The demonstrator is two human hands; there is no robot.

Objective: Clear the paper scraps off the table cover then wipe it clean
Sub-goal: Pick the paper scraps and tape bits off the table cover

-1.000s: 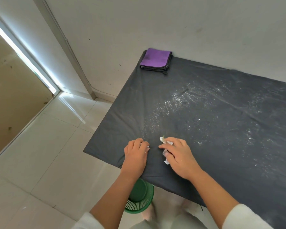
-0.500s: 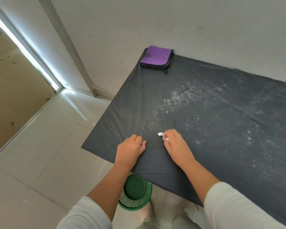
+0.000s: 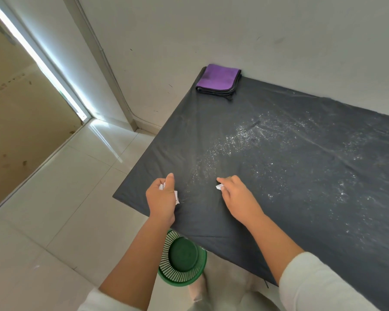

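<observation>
From the head view, the left hand [image 3: 161, 198] was closed round white paper scraps [image 3: 176, 195] and the right hand [image 3: 235, 196] pinched another scrap [image 3: 219, 187], both near the black table cover's [image 3: 301, 176] near-left corner, probably for dropping into the green basket [image 3: 182, 259] below. The scraps looked small and crumpled; fine white specks dusted the cover, and the folded purple cloth [image 3: 218, 78] waited at the far-left corner.

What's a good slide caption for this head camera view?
Both hands, left hand and right hand, grip paper scraps above the green bin.
</observation>
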